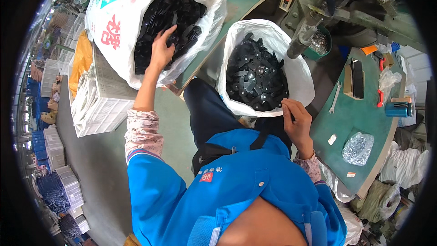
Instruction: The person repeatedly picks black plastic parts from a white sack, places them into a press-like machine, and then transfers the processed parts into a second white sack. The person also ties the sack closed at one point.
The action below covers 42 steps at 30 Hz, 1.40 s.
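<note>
My left hand [163, 49] reaches into the large white woven sack [102, 23] at upper left. Its fingers are spread over the flat black parts [166, 13] heaped inside, and no part is plainly gripped. At the near right rim of a second white sack [300, 79], between my knees, is my right hand [298, 123]. Thumb and forefinger are pinched together beside the black strip-shaped parts [257, 75] in that sack. Whatever lies between those fingertips is too small to make out. Several of these parts carry small shiny round spots.
A machine column [306, 36] rises beyond the second sack, beside a green tub [321, 43] of metal bits. The right-hand green bench [327, 132] bears a wrench [335, 98], phone [358, 78], blue cup [398, 109] and clear bag [358, 148]. A white crate [107, 102] stands left.
</note>
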Available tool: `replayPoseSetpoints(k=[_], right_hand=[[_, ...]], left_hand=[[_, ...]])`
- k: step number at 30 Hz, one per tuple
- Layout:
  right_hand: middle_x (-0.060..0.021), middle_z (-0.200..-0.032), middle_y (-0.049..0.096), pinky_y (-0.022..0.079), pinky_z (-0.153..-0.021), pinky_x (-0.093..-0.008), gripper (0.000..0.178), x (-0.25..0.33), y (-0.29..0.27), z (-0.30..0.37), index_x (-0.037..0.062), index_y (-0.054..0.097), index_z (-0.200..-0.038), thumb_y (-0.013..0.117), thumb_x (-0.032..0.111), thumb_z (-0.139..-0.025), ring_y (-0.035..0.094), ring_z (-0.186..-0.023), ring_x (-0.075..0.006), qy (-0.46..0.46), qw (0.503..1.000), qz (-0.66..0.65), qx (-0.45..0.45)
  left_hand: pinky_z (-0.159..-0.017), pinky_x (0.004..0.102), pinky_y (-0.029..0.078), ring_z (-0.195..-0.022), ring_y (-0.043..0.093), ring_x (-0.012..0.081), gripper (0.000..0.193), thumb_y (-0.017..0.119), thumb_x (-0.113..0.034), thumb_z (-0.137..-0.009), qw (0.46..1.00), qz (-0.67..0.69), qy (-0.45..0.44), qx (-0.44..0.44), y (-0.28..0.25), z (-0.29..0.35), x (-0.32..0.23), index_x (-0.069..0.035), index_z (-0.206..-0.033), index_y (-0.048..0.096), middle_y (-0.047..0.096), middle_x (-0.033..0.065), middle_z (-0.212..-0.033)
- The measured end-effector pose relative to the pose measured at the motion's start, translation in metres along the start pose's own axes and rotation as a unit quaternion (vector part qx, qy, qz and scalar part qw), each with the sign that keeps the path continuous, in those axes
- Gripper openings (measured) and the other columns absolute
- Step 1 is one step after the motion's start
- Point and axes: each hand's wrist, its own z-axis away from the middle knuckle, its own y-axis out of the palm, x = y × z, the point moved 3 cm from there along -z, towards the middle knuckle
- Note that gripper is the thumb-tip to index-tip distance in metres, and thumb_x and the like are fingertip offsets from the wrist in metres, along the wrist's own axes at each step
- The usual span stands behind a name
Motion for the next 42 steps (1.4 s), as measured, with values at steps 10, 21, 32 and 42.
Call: replayPoseSetpoints(k=[10,21,32,42], right_hand=[[-0.0151,-0.093,0.067,0.052,-0.074,-0.0293,0.011,-0.002,0.022,-0.002,-0.0033,0.066,-0.094,0.063,0.000,-0.084,0.066,-0.081,-0.0254,0.020,0.999,-0.032,0.025],[-0.0065,-0.092,0.066,0.049,-0.062,-0.0235,0.021,-0.017,0.032,-0.032,0.0001,0.064,-0.107,0.058,0.013,-0.091,0.064,-0.073,-0.0122,0.252,0.905,-0.335,0.069],[-0.0001,-0.087,0.063,0.045,-0.076,-0.0216,0.025,-0.007,0.006,-0.105,0.0025,0.062,-0.103,0.064,0.023,-0.089,0.057,-0.081,-0.0068,0.199,0.881,-0.381,0.197],[-0.0012,-0.088,0.064,0.043,-0.070,-0.0203,0.021,-0.034,-0.026,-0.087,0.0026,0.065,-0.099,0.064,0.021,-0.088,0.056,-0.077,-0.0051,0.200,0.912,-0.327,0.146]], left_hand=[[-0.103,0.0308,0.035,-0.118,0.047,0.0239,0.060,0.063,0.000,-0.073,0.959,0.271,-0.073,-0.041,-0.059,-0.010,-0.023,-0.008,-0.131,0.052,0.051,0.0133,-0.129],[-0.086,0.0252,0.046,-0.098,0.056,0.0109,0.066,0.067,0.005,-0.070,0.825,0.526,-0.087,0.188,0.002,0.054,-0.103,-0.001,-0.133,0.048,0.058,0.0060,-0.120],[-0.103,0.0333,0.034,-0.119,0.049,0.0193,0.060,0.072,-0.007,-0.071,0.775,0.513,0.075,0.362,0.073,0.084,-0.208,-0.004,-0.128,0.053,0.055,0.0085,-0.125],[-0.093,0.0285,0.039,-0.105,0.050,0.0126,0.069,0.070,-0.005,-0.070,0.721,0.562,-0.054,0.402,0.103,0.099,-0.221,-0.007,-0.134,0.045,0.054,0.0057,-0.120]])
